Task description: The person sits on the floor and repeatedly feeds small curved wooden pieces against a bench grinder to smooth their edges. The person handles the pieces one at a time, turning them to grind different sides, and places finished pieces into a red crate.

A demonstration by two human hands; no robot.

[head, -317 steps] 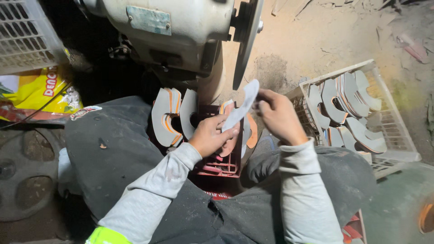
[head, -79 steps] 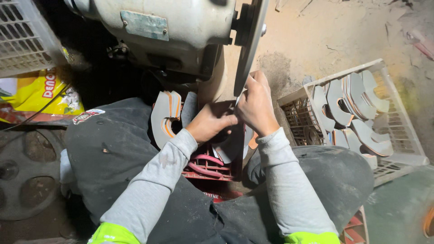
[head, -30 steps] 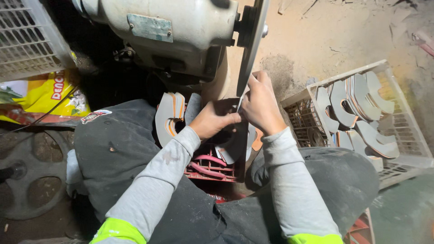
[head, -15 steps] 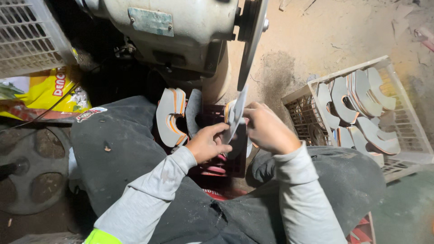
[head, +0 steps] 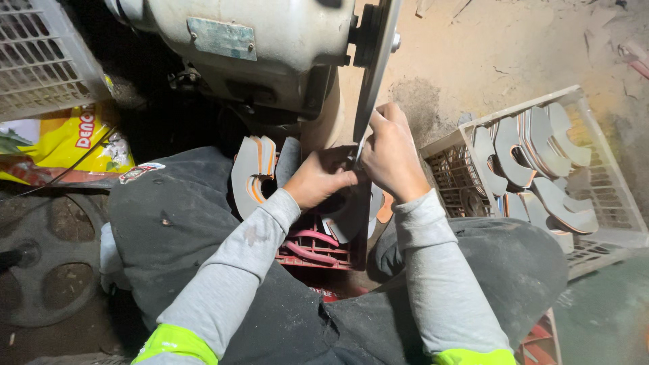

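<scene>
Both hands press a curved piece against the grinding disc

Both arms in grey sleeves reaching forward, left hand curled with fingers closed, right hand raised just beside it, fingers bent and pinching

Warm, hard light falls from above and ahead, brightest on the sandy floor and the pale machine housing, which shows mild glare; the space under the machine and the left edge sink into deep shadow. Focus is fairly sharp at the centre; the hands look slightly soft, and straight lines bow toward the corners; the dark areas are grainy.
</scene>
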